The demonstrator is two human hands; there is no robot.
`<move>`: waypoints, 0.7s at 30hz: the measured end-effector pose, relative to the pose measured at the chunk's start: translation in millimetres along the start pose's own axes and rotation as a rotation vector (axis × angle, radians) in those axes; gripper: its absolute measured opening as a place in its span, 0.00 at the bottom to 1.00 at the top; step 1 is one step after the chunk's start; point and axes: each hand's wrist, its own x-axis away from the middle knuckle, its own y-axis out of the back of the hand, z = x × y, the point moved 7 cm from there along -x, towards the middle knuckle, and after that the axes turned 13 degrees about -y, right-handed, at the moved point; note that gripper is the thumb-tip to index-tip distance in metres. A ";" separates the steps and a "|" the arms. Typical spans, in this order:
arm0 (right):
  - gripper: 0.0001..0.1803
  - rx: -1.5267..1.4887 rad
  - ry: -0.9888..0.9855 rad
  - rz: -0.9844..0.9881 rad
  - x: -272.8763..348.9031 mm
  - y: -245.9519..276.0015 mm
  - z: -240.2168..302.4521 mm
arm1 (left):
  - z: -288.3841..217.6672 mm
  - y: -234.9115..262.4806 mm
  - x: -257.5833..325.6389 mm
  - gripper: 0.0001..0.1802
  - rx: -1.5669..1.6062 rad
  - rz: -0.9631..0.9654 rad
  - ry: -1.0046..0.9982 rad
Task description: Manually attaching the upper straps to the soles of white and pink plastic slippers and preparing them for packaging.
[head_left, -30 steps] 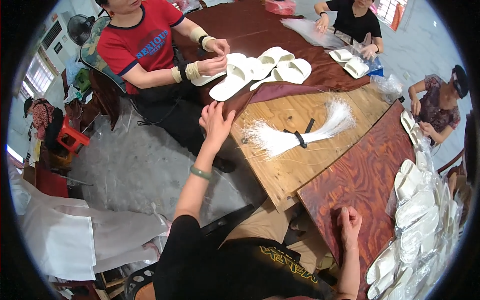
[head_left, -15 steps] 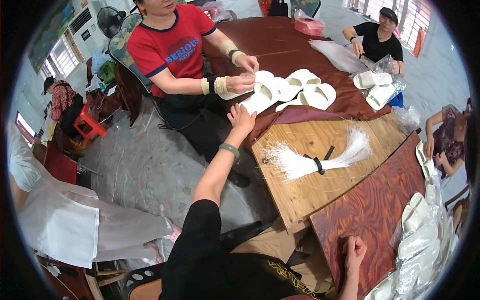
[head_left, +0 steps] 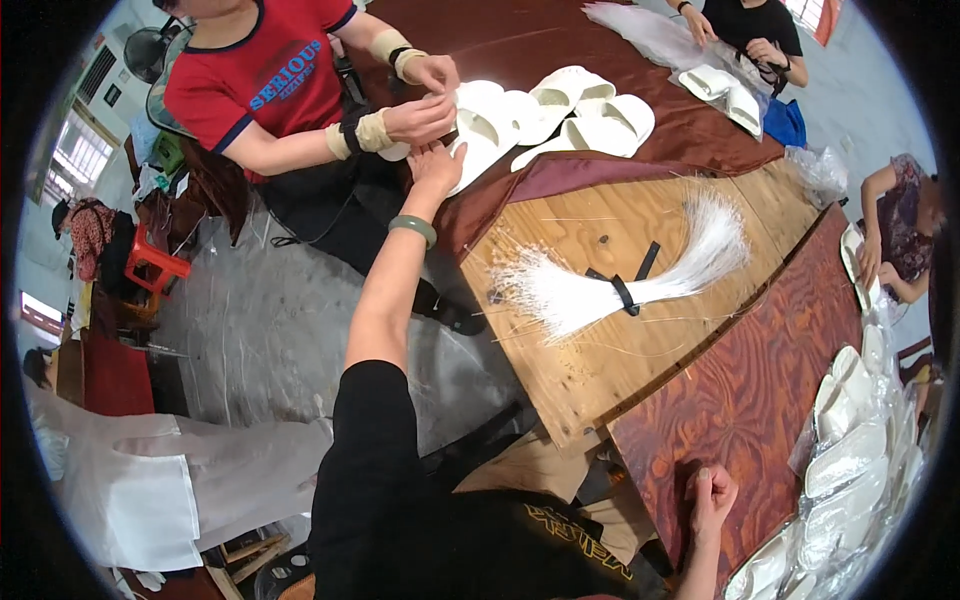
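Note:
My left hand [head_left: 437, 170], with a green bangle on its wrist, stretches forward to a white slipper [head_left: 482, 150]. Its fingers are extended and the thumb lies against the slipper's near edge; I see no grip around it. A co-worker's hands [head_left: 425, 112] are just beyond, pinched together over the slippers; what they hold is too small to make out. More white slippers [head_left: 590, 125] lie together to the right. My right hand [head_left: 713, 495] rests curled on the reddish wooden board [head_left: 720, 400], with nothing visible in its closed fingers.
A bundle of thin white strands [head_left: 590, 300], tied with a black strap, lies on the pale plywood [head_left: 560, 385]. Bagged white slippers [head_left: 845, 460] are piled at the right. Brown cloth [head_left: 690, 165] covers the far table. Other people sit around, and a red stool [head_left: 155, 262] stands far left.
The view has shifted, so the table and people sit elsewhere in it. My left hand is still at the slipper, now closer to the co-worker's hands. My right hand stays curled on the board.

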 end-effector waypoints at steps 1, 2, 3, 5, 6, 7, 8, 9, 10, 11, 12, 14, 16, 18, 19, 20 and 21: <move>0.17 -0.002 -0.009 -0.007 -2.6 0.8 -2.2 | -1.4 -2.8 -5.9 0.47 0.001 0.008 -0.007; 0.17 -0.010 0.003 0.002 -5.6 0.4 -2.8 | -4.1 -0.9 -15.4 0.47 0.019 -0.034 -0.046; 0.17 -0.014 0.003 0.009 -2.5 1.4 -4.8 | -8.4 -1.7 -19.1 0.47 0.040 -0.064 -0.084; 0.17 -0.020 -0.015 0.028 -0.3 -1.8 1.4 | 5.4 -5.1 -32.5 0.45 0.020 -0.029 -0.018; 0.17 -0.021 -0.003 0.034 -2.8 -3.1 6.0 | -0.3 -3.3 -37.3 0.45 0.051 -0.095 -0.047; 0.17 -0.021 -0.013 0.028 -3.0 -2.4 6.0 | -6.6 -2.7 -38.9 0.45 0.082 -0.162 -0.075; 0.17 -0.014 -0.015 0.029 -3.4 -2.2 6.5 | -10.9 -5.5 -40.6 0.45 0.116 -0.172 -0.069; 0.17 -0.008 -0.012 0.033 -5.3 -2.8 6.7 | -12.3 -9.5 -43.7 0.45 0.117 -0.170 -0.072; 0.17 -0.009 -0.012 0.029 -6.7 -2.6 5.7 | -12.4 -12.2 -46.9 0.45 0.113 -0.170 -0.064; 0.17 -0.019 0.007 0.040 -6.7 -2.8 5.4 | -13.3 -14.4 -50.9 0.44 0.110 -0.172 -0.057; 0.17 -0.028 0.021 0.046 -4.0 -2.4 4.4 | -17.2 -15.9 -52.4 0.44 0.141 -0.216 -0.059; 0.17 -0.043 -0.003 0.063 1.3 -3.1 4.9 | 6.8 -22.1 -58.5 0.44 0.166 -0.266 -0.110; 0.16 -0.022 -0.005 0.063 -0.2 -0.4 1.2 | 0.6 -21.6 -65.9 0.38 0.293 -0.385 -0.141; 0.17 0.007 0.025 0.050 -3.5 -1.6 4.5 | -2.8 -23.9 -71.2 0.35 0.373 -0.369 -0.070; 0.18 0.036 0.043 0.046 -2.6 -2.3 5.8 | -4.8 -27.0 -73.0 0.32 0.446 -0.341 0.008; 0.18 0.033 0.034 0.027 -2.3 -0.8 4.2 | -6.1 -31.6 -78.8 0.27 0.406 -0.419 -0.035; 0.18 0.026 0.037 0.030 -1.5 -1.5 5.8 | 5.6 -32.7 -83.7 0.27 0.400 -0.423 -0.039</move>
